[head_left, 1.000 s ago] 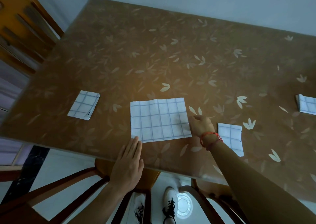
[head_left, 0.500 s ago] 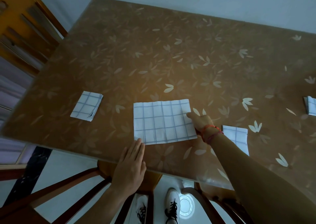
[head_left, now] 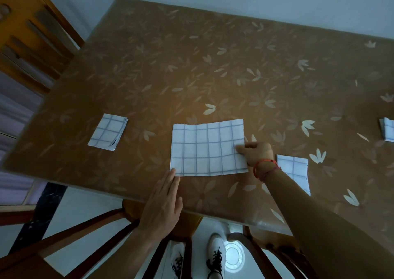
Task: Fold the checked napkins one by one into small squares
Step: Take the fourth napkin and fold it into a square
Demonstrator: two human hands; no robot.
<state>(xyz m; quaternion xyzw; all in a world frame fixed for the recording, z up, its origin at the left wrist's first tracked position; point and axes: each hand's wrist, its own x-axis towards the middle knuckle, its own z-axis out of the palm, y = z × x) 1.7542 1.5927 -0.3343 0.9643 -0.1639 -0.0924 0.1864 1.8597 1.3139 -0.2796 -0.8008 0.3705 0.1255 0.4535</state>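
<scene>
Napkin in work (head_left: 207,148) lies flat on the table (head_left: 213,65), near its front edge, as a wide rectangle; judged half-folded, one more fold needed to reach a small square.

Right hand (head_left: 257,154): fingers closed together, pinching the right edge of this napkin at about mid-height. How many layers sit in the pinch cannot be told. Red band on that wrist (head_left: 265,169).

Left hand (head_left: 164,206): fingers straight and held together, flat, gripping nothing. Fingertips (head_left: 173,173) touch the napkin's near-left corner and appear to pin it.

Other napkins, placed relative to the napkin in work: one finished small square (head_left: 108,132) well to its left; one folded piece (head_left: 295,172) just to its right, partly behind the right forearm; another (head_left: 387,132) far right at the frame edge, cut off.

Step in hand (judgement): carry the right edge over to the left edge.

Notes for doing it well:
- Take all layers in the pinch, or the lower one will lag and skew.
- Keep the left corner pinned so the cloth does not slide on the smooth table top.
- Use the printed grid lines to align edge to edge before pressing.
- Far edge shows a slight wave; smooth it flat first, then crease from the fold outward.
</scene>
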